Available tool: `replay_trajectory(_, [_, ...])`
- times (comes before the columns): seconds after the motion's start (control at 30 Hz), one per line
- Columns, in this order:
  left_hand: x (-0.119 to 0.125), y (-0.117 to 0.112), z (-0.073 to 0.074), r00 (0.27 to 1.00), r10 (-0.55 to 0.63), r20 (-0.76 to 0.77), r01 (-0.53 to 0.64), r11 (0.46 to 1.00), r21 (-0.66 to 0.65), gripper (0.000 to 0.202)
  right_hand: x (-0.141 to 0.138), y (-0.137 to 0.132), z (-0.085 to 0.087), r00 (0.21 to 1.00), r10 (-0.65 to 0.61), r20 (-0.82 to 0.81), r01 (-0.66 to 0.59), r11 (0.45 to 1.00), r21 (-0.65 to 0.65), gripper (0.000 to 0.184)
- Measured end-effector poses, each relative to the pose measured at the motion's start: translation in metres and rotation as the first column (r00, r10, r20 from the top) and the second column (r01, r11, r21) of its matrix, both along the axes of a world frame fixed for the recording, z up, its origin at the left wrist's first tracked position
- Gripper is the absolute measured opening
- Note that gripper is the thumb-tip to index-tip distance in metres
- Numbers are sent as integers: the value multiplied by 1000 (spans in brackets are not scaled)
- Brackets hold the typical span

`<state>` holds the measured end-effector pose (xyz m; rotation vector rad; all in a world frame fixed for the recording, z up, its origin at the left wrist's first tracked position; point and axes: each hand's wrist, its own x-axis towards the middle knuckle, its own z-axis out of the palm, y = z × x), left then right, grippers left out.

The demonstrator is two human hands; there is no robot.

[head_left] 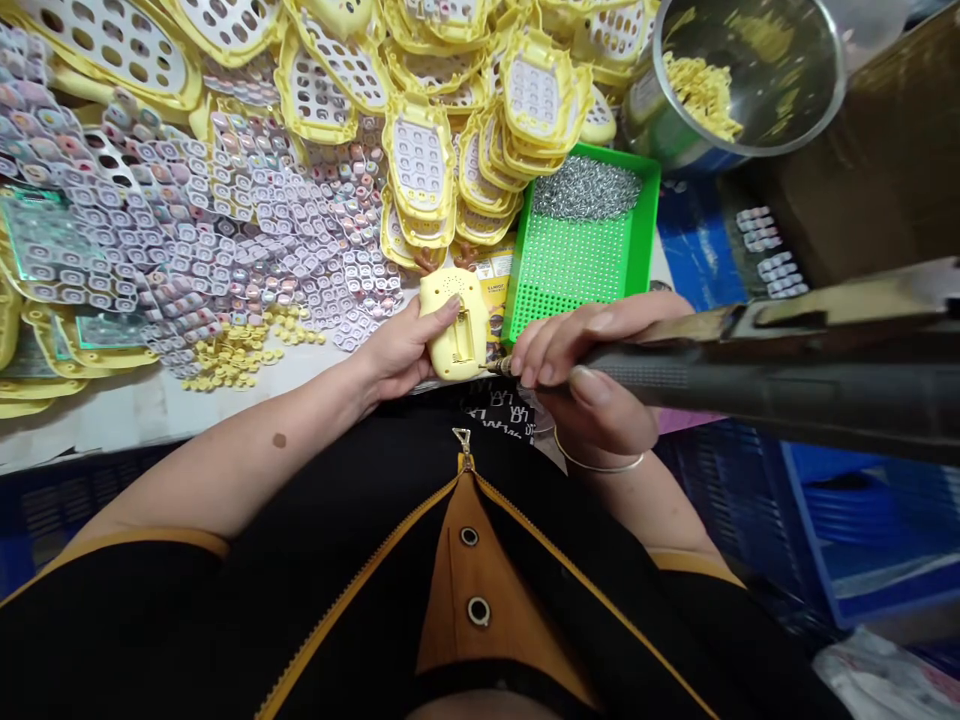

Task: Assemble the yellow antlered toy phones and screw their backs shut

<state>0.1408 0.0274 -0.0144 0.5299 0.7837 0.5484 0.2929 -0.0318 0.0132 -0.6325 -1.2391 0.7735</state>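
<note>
My left hand [401, 345] grips a yellow plastic toy phone [452, 285] with brown antlers at its top. Its back faces up, showing a battery compartment with no cover and small screw holes. My right hand [592, 365] is wrapped around a dark electric screwdriver [720, 365]. The tip of its bit meets the lower right corner of the toy's back. A green perforated tray [574, 270] just beyond my right hand holds a heap of small silver screws [589, 188].
Stacked yellow shells [420, 170] fill the back of the table. Button sheets [277, 230] and loose yellow pieces [232, 355] lie at left. A metal pot [795, 130] with yellow parts stands at back right. Below the table at right is a blue crate [817, 560].
</note>
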Motion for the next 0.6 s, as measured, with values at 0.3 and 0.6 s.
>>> replay_trajectory(0.3, [3,0,3,998,-7,-68,9,999,31,38,-3,-1,4,990,143,16,-144,989,31,17])
replay_trajectory(0.6, [3,1,1,998,-19,-54,20,1000,23,38,-9,-4,-6,999,-6,-40,5,1000,-13,27])
